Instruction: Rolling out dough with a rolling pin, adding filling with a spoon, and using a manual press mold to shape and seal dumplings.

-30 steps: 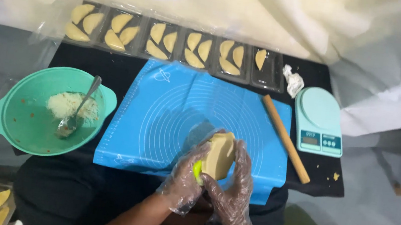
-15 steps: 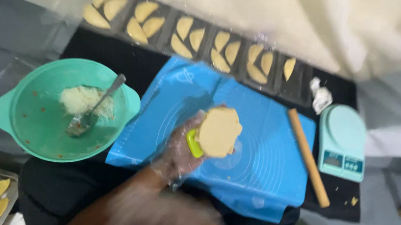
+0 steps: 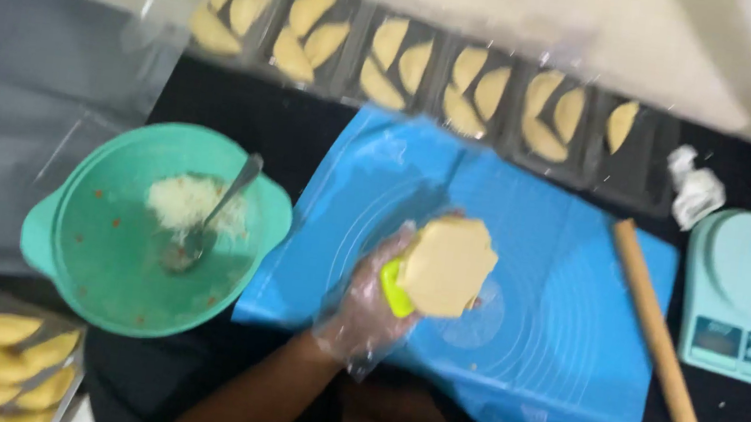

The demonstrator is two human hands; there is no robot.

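A small food-preparation spot, likely a home kitchen. Under the gloved left hand [image 3: 364, 309] lies a blue baking mat [image 3: 555, 288]. Past the fingers [image 3: 389, 260] sit trays [image 3: 411, 64] of folded pastries; beside them a filling bowl [image 3: 109, 237], opposite a rolling pin [image 3: 657, 330] and scale [image 3: 745, 296].

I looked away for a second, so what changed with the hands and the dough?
The right hand let go and left view. The gloved left hand alone holds the yellow-green press with the round dough disc, now opened flat. The teal bowl and wooden rolling pin stayed put.
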